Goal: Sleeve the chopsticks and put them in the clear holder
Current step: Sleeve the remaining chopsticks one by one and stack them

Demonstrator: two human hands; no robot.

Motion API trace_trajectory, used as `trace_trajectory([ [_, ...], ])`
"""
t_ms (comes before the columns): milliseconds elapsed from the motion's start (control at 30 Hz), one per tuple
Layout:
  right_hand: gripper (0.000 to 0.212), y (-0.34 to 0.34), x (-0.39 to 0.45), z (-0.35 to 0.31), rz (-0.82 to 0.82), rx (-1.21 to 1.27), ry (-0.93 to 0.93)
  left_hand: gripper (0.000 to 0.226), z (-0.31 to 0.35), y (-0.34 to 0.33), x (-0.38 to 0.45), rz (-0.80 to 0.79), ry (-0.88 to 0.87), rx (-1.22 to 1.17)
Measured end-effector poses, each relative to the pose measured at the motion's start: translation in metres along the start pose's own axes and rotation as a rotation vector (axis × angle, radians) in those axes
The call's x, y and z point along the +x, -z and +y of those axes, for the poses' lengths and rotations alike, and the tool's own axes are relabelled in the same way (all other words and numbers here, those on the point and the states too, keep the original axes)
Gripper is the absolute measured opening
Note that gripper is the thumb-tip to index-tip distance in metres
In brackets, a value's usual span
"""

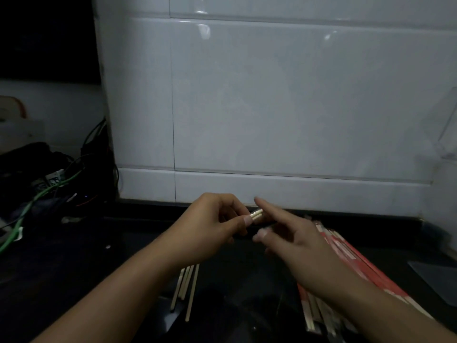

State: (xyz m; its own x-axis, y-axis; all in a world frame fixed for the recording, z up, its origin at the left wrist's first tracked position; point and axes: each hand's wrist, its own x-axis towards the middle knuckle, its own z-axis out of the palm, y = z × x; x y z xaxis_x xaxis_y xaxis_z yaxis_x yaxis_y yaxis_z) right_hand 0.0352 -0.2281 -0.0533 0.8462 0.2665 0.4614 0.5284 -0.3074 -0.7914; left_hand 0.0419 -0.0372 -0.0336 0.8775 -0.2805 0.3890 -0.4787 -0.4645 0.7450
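— While the light is poor, can you make out which way the pair of chopsticks (330, 214) points?

— Their butt ends face the camera, two pale square tips side by side, so the long axis runs away from the viewer toward the white tiled wall (272, 107). The rest of their length is hidden behind the hands.

— And what has hold of them?

— The left hand (212, 229). Its fingers are curled, and the thumb (241, 225) presses the pair near those tips, held above the dark surface (74, 268), just in front of the wall's base.

— The right hand (299, 246)?

— Close beside, and half open: the forefinger (265, 206) is stretched out straight, lying along the far side of the chopstick ends (touching or a hair apart, I cannot tell). The thumb (261, 235) sits just below. Whether the lower fingers hold anything is hidden.

— Where is the other stock?

— A few loose chopsticks (185, 288) lie on the surface under the left wrist, long axes running roughly toward the viewer. Under the right forearm lies a heap of red paper sleeves (351, 258), slanting from the wall down to the lower right, with more bare sticks mixed in at the near end. A tangle of cables (49, 189), one of them green, lies at far left.
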Motion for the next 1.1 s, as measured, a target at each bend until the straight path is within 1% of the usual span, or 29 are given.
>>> trace_trajectory([
  [33,0.05,-0.002,0.0,-0.001,0.052,0.084,-0.015,0.003,0.0,0.0,0.0,0.001,0.0,0.0],
  [100,0.044,0.002,0.003,-0.005,0.19,0.218,-0.033,0.003,0.002,-0.001,0.0,0.007,0.006,0.011],
  [167,0.035,0.009,0.005,-0.006,0.251,0.236,-0.042,0.003,0.004,-0.003,-0.001,0.002,0.009,0.025],
  [267,0.03,0.013,0.005,-0.005,0.235,0.248,-0.059,0.003,0.006,-0.006,-0.002,-0.017,0.007,0.045],
  [367,0.03,0.012,0.004,-0.006,0.224,0.253,-0.057,0.004,0.008,-0.007,-0.003,-0.036,0.016,0.051],
  [533,0.029,0.012,0.007,-0.001,0.218,0.184,-0.054,0.004,0.009,-0.008,-0.004,-0.047,0.015,0.052],
  [633,0.025,0.012,0.007,-0.001,0.237,0.237,-0.072,0.003,0.01,-0.009,-0.003,-0.048,0.009,0.066],
  [733,0.025,0.014,0.006,-0.003,0.205,0.286,-0.059,0.003,0.01,-0.009,-0.004,-0.04,0.007,0.073],
  [800,0.029,0.015,0.005,-0.003,0.201,0.271,-0.04,0.003,0.01,-0.009,-0.004,-0.044,0.011,0.06],
  [900,0.028,0.016,0.006,-0.002,0.198,0.238,-0.031,0.003,0.011,-0.01,-0.004,-0.05,0.017,0.046],
  [1000,0.029,0.015,0.007,0.001,0.189,0.154,-0.001,0.004,0.011,-0.01,-0.003,-0.057,0.016,0.022],
  [1100,0.03,0.014,0.009,0.003,0.251,0.125,0.039,0.001,0.01,-0.01,-0.004,-0.063,0.024,0.025],
])
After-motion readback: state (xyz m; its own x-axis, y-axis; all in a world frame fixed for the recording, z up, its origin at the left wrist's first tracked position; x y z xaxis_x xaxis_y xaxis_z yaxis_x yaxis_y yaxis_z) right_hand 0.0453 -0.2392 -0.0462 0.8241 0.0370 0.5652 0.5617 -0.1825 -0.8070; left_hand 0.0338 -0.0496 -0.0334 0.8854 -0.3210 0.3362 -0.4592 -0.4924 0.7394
